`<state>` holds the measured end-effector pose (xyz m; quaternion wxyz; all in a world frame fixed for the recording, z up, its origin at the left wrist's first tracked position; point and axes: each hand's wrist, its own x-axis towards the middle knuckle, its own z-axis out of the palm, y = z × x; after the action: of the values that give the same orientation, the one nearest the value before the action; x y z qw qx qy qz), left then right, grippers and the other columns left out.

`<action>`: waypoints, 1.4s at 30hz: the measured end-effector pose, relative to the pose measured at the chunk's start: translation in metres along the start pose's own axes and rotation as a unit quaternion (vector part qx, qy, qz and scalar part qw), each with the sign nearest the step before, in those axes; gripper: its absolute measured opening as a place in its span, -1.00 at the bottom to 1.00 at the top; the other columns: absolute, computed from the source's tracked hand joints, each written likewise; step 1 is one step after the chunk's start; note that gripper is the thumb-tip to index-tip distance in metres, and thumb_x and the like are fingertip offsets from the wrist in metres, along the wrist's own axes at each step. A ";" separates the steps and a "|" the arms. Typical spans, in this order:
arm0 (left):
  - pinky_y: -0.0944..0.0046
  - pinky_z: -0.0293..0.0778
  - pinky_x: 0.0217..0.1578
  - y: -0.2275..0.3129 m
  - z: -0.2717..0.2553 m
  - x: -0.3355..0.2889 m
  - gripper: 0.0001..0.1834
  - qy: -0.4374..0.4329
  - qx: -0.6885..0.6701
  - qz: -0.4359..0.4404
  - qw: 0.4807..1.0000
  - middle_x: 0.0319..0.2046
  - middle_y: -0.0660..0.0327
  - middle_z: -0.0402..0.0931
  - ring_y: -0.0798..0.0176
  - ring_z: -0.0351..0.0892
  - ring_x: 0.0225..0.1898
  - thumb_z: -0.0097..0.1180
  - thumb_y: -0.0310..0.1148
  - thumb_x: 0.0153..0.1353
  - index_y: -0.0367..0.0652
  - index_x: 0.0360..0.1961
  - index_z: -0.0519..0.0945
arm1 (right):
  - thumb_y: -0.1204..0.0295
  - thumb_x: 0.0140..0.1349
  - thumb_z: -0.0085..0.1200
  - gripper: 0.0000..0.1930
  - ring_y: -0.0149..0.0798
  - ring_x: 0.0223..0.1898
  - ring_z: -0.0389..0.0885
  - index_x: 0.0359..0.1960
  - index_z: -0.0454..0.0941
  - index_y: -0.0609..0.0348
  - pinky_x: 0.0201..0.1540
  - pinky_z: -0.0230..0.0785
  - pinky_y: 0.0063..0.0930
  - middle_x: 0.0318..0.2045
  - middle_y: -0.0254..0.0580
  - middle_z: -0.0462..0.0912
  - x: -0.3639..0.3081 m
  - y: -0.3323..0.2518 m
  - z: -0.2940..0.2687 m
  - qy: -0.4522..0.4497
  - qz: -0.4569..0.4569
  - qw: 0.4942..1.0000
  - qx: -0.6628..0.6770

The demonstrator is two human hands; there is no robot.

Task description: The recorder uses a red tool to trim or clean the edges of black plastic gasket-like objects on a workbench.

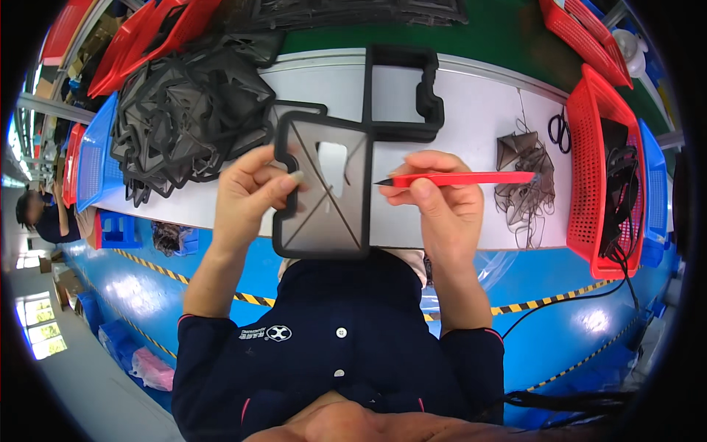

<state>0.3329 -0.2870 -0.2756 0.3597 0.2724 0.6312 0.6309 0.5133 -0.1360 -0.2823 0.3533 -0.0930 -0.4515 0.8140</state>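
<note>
My left hand (pixel 254 190) grips the notched left side of a black rectangular frame (pixel 368 199), thumb on top. Thin grey translucent film (pixel 313 228) spans this frame, with crossing diagonal lines and a hole near its top. In my right hand (pixel 449 210), pinched between thumb and fingers, is a slim red knife-like tool (pixel 464 178). Its dark pointed tip is at the frame's right edge; contact cannot be made out. Just beyond, an open black frame (pixel 403 135) without film in its opening lies on the white worktop (pixel 471 88).
A heap of film-covered black frames (pixel 191 110) fills the worktop's left side. To the right lie crumpled film scraps (pixel 524 180) and black scissors (pixel 560 132). Red baskets (pixel 582 169) border the right edge, one with black cables. Another person (pixel 51 214) is at far left.
</note>
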 end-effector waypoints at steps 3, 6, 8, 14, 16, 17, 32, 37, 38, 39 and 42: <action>0.55 0.36 -0.52 -0.048 0.018 -0.012 -0.58 -0.024 -0.044 -0.057 0.997 -0.45 0.12 0.61 0.41 0.57 -0.45 0.15 -0.48 0.10 -0.28 0.02 0.42 | 0.52 0.22 0.00 -0.81 -0.43 -0.30 0.57 -0.17 0.51 0.36 -0.20 0.41 -0.60 -0.28 -0.19 0.59 -0.002 0.027 0.005 0.003 0.066 0.998 -0.018; 0.55 0.35 -0.47 -0.061 0.027 -0.015 -0.58 -0.032 -0.021 -0.053 0.998 -0.45 0.13 0.60 0.46 0.54 -0.45 0.15 -0.47 0.11 -0.29 0.02 0.42 | 0.50 0.23 0.00 -0.83 -0.53 -0.35 0.50 -0.18 0.53 0.31 -0.28 0.36 -0.65 -0.36 -0.29 0.59 -0.004 0.059 -0.002 0.008 0.101 0.993 -0.054; 0.55 0.34 -0.46 -0.058 0.028 -0.014 -0.58 -0.034 -0.013 -0.046 0.998 -0.45 0.14 0.60 0.49 0.51 -0.46 0.15 -0.46 0.12 -0.31 0.02 0.42 | 0.49 0.24 -0.01 -0.83 -0.56 -0.36 0.48 -0.19 0.53 0.30 -0.30 0.33 -0.67 -0.39 -0.32 0.58 -0.003 0.072 -0.002 0.011 0.099 0.994 -0.053; 0.54 0.36 -0.46 -0.061 0.024 -0.013 -0.58 -0.029 0.021 -0.043 0.998 -0.45 0.16 0.60 0.49 0.50 -0.47 0.15 -0.47 0.12 -0.34 0.02 0.41 | 0.41 0.27 -0.04 -0.78 -0.39 -0.23 0.56 -0.19 0.50 0.34 -0.11 0.42 -0.51 -0.30 -0.18 0.60 0.001 0.075 -0.006 -0.010 0.113 0.992 -0.047; 0.53 0.36 -0.46 -0.063 0.023 -0.013 -0.56 -0.029 0.018 -0.048 0.998 -0.45 0.17 0.59 0.50 0.49 -0.47 0.15 -0.47 0.11 -0.34 0.03 0.40 | 0.41 0.27 -0.04 -0.78 -0.38 -0.23 0.56 -0.19 0.50 0.33 -0.11 0.42 -0.50 -0.29 -0.18 0.60 0.001 0.077 -0.006 -0.006 0.112 0.993 -0.040; 0.53 0.36 -0.46 -0.064 0.023 -0.013 -0.56 -0.027 0.017 -0.050 0.998 -0.45 0.17 0.59 0.50 0.49 -0.47 0.16 -0.47 0.11 -0.34 0.04 0.40 | 0.40 0.28 -0.05 -0.78 -0.38 -0.23 0.56 -0.18 0.49 0.33 -0.11 0.42 -0.50 -0.29 -0.18 0.59 0.001 0.078 -0.006 -0.006 0.113 0.993 -0.036; 0.56 0.34 -0.47 -0.066 0.030 -0.020 -0.58 0.037 0.042 -0.045 0.997 -0.50 0.24 0.54 0.54 0.43 -0.51 0.14 -0.55 0.10 -0.35 0.02 0.39 | 0.55 0.11 0.07 -0.86 -0.15 -0.37 0.53 -0.26 0.53 0.18 -0.33 0.40 -0.43 -0.33 -0.12 0.52 -0.006 0.086 0.002 -0.017 -0.144 0.878 -0.456; 0.58 0.33 -0.48 -0.069 0.028 -0.016 -0.78 0.039 0.066 -0.055 0.996 -0.54 0.27 0.53 0.56 0.43 -0.52 0.13 -0.55 0.10 -0.31 -0.21 0.43 | 0.56 0.08 0.07 -0.87 -0.10 -0.36 0.54 -0.30 0.52 0.24 -0.33 0.40 -0.39 -0.37 -0.09 0.57 -0.008 0.091 -0.005 -0.032 -0.165 0.853 -0.494; 0.58 0.33 -0.49 -0.069 0.028 -0.015 -0.81 0.036 0.064 -0.057 0.996 -0.54 0.27 0.53 0.56 0.43 -0.52 0.13 -0.55 0.10 -0.29 -0.25 0.43 | 0.56 0.08 0.08 -0.88 -0.11 -0.36 0.55 -0.31 0.52 0.25 -0.33 0.40 -0.39 -0.38 -0.09 0.57 -0.008 0.093 -0.005 -0.025 -0.161 0.866 -0.473; 0.57 0.34 -0.49 -0.068 0.028 -0.012 -0.82 0.020 0.057 -0.070 0.996 -0.54 0.27 0.52 0.55 0.44 -0.51 0.13 -0.54 0.10 -0.29 -0.27 0.44 | 0.57 0.07 0.08 -0.88 -0.11 -0.36 0.55 -0.32 0.52 0.25 -0.32 0.40 -0.39 -0.40 -0.09 0.58 -0.007 0.094 -0.005 -0.018 -0.156 0.878 -0.452; 0.55 0.38 -0.49 -0.068 0.025 -0.001 -0.86 -0.001 0.052 -0.091 0.994 -0.55 0.27 0.52 0.53 0.46 -0.51 0.14 -0.50 0.11 -0.28 -0.33 0.45 | 0.57 0.07 0.07 -0.89 -0.10 -0.37 0.55 -0.34 0.52 0.26 -0.32 0.40 -0.39 -0.40 -0.09 0.58 -0.007 0.093 -0.005 -0.019 -0.128 0.907 -0.400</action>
<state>0.3609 -0.2764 -0.3419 0.4022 0.2328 0.6847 0.5615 0.4749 -0.1692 -0.3605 0.3791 -0.1525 -0.7538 0.5145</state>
